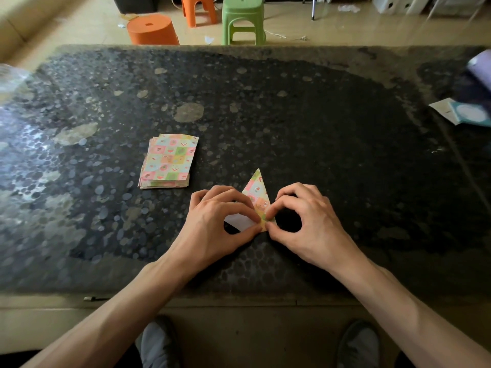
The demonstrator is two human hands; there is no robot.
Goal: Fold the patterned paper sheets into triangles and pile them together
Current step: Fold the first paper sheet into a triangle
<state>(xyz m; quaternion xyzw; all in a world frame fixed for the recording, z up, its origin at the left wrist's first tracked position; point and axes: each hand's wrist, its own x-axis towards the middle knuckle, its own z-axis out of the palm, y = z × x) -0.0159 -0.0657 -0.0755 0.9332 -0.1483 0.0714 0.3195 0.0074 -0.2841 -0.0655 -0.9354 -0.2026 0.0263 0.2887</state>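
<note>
1. A squared-off stack of checked paper sheets lies flat on the mottled dark table, at ten o'clock from the hands.
2. The left hand, fingers curled, pinches the half-folded sheet, whose white underside shows.
3. The sheet's sharp triangular tip points to twelve o'clock.
4. The right hand, fingers curled, pinches the sheet's near corner.

- The left hand covers the left part of the folded sheet; fingertips of both hands hide its near corner.
- Far right of the right hand, a purple object is blurred and cut by the edge.
- Prints on the stack beyond the left hand are too small to tell.
</note>
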